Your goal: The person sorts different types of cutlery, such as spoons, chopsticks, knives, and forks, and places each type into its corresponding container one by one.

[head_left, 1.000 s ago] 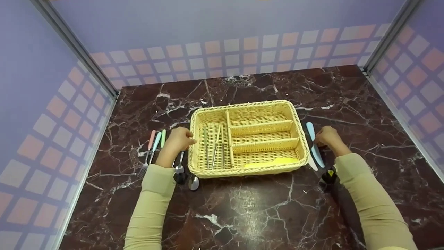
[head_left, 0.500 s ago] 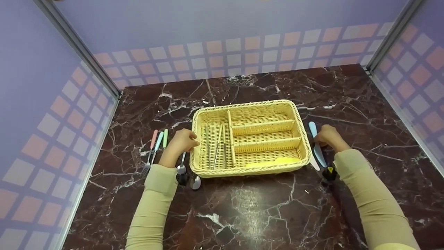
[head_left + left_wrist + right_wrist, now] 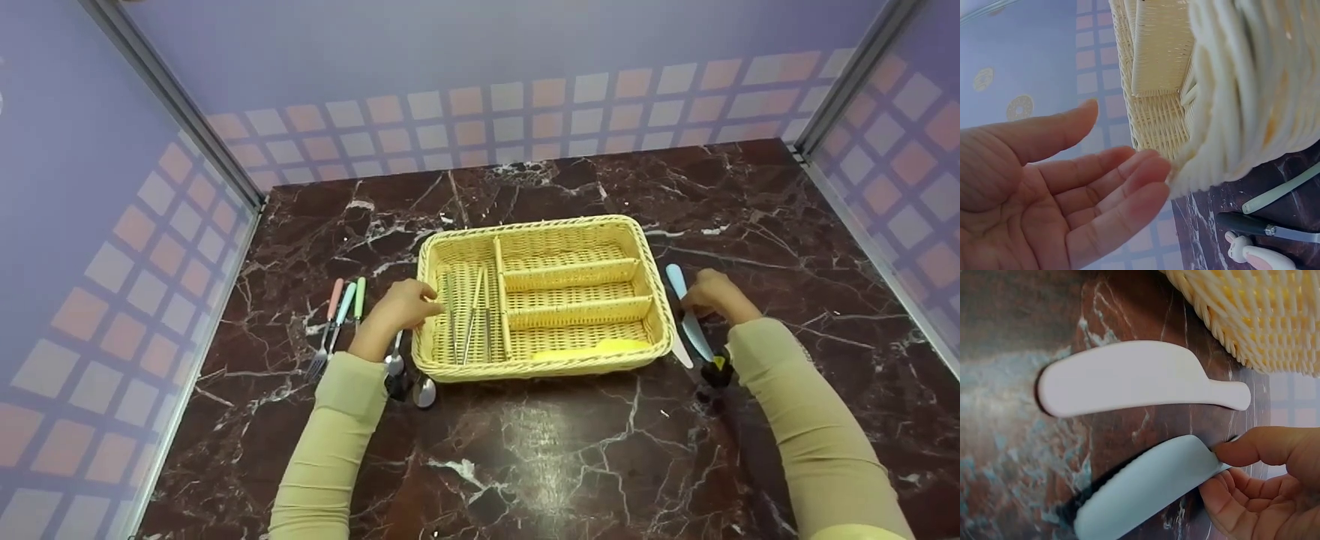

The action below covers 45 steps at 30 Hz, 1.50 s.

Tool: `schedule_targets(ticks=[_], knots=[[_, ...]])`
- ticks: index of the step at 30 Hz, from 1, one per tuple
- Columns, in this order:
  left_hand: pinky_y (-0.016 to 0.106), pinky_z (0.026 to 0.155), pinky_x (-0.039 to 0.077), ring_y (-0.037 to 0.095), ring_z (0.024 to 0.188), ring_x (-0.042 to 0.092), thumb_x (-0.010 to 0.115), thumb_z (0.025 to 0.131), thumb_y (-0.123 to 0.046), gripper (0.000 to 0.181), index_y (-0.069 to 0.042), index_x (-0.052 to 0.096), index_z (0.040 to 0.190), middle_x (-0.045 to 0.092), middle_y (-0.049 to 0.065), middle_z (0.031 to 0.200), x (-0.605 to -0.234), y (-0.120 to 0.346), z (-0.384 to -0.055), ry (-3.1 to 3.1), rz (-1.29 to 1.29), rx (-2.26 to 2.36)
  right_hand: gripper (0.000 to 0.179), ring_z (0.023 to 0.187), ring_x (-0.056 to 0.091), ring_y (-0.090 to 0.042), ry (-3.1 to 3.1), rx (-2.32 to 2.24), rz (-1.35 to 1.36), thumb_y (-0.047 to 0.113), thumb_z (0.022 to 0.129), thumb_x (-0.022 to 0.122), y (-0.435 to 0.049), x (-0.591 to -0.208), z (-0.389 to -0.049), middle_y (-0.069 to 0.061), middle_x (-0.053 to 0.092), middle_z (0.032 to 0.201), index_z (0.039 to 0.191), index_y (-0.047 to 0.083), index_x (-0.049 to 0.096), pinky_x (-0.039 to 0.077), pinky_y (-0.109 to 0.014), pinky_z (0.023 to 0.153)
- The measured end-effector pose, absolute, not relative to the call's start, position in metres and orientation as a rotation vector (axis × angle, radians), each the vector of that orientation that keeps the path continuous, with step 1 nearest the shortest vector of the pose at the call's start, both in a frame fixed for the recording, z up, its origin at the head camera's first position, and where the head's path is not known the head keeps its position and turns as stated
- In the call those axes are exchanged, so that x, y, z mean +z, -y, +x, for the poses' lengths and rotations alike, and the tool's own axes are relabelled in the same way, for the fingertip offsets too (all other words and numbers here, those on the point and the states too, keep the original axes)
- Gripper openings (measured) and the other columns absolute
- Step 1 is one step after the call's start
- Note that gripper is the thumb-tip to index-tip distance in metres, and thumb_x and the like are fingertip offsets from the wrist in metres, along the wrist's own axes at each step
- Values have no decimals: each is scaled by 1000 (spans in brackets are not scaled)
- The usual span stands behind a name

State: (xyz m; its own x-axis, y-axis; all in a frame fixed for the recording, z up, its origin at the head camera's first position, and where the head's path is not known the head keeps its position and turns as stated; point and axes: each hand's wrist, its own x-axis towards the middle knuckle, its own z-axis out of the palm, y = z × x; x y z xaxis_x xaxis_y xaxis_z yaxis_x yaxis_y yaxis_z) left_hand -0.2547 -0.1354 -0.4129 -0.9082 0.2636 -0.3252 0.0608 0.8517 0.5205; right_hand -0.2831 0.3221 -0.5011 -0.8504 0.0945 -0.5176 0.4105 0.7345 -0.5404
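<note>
My right hand (image 3: 712,292) pinches a light blue plastic knife (image 3: 1145,486) between thumb and fingers, near where blade meets handle. In the right wrist view this knife is tilted against the dark table. A white plastic knife (image 3: 1123,379) lies flat beside it, next to the basket. My left hand (image 3: 405,304) is at the left rim of the yellow woven basket (image 3: 540,370), holding nothing. Its fingers (image 3: 1120,222) are relaxed in the left wrist view, the tips close to the rim; whether they touch it I cannot tell. Thin metallic sticks (image 3: 472,322) lie in the basket's left compartment.
Left of the basket lie utensils with pink (image 3: 334,298), blue (image 3: 346,301) and green (image 3: 360,296) handles, plus spoons (image 3: 424,392). A black handle (image 3: 1244,223) and a rabbit-shaped handle (image 3: 1266,259) show too. Something yellow (image 3: 622,346) lies in the front compartment. Panels (image 3: 480,60) enclose the table.
My left hand has moved slightly right, over the basket's left rim. The right hand stays at the blue knife, whose blade has swung slightly. The head view has shifted a little.
</note>
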Motion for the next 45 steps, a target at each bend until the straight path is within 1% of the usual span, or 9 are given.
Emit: schedule_targets(ticks=[3,6,8,10,13,18,26,34,45], knots=[[32,68,52,24,78,63,57,89,-21,41,3,55,122,56,22,120,-408,131,-254,-2637,278,730,39,57,59,-14,-2428,-1005,376,-2,71,60,-325,-499,-282,-18,55,80,103,-19,45,52,-30,59],[38,76,51,30,93,61,55,90,-23,42,0,54,125,55,20,124,-404,126,-254,-2645,309,718,14,56,57,-11,-2376,-1060,349,0,74,59,-330,-496,-280,-3,53,66,83,-6,50,50,-28,58],[40,81,50,31,98,60,54,91,-22,40,1,54,124,55,20,123,-402,121,-255,-2675,342,707,7,57,55,-10,-2327,-1118,327,1,76,59,-334,-494,-279,1,52,63,76,0,52,49,-28,60],[42,84,48,31,101,59,53,91,-20,38,1,55,124,57,19,121,-399,115,-257,-2714,362,700,11,57,53,-9,-2307,-1173,292,1,77,58,-337,-491,-279,3,50,61,70,4,51,48,-28,61],[41,85,48,30,100,60,53,91,-14,34,2,57,120,61,19,114,-391,103,-256,-2808,438,721,7,61,51,-8,-2351,-1237,219,3,78,59,-337,-478,-277,5,50,65,81,0,53,48,-27,64],[37,85,49,29,98,60,55,87,-6,27,2,61,112,63,18,108,-378,73,-247,-2940,709,759,35,68,52,-5,-2537,-1232,-13,8,81,61,-320,-435,-267,5,55,79,110,-9,53,47,-23,64],[29,96,43,22,114,52,56,89,-11,36,-6,53,125,56,10,124,-359,23,-222,-2864,1001,801,19,67,53,-5,-2705,-1122,-495,-1,79,63,-264,-379,-236,-10,63,81,97,-4,64,45,-18,61],[24,85,47,21,95,57,59,88,-13,23,-1,62,106,61,10,102,-353,-2,-214,-2926,1379,752,16,63,57,-11,-2737,-1001,-831,-9,76,60,-226,-371,-218,-9,66,74,88,-1,67,47,-21,56],[30,74,48,22,82,59,58,88,-18,16,-5,65,93,64,7,89,-357,-10,-220,-2960,1526,344,19,62,54,-11,-2742,-906,-981,-12,72,58,-211,-364,-214,-5,63,71,83,0,66,45,-23,55]])
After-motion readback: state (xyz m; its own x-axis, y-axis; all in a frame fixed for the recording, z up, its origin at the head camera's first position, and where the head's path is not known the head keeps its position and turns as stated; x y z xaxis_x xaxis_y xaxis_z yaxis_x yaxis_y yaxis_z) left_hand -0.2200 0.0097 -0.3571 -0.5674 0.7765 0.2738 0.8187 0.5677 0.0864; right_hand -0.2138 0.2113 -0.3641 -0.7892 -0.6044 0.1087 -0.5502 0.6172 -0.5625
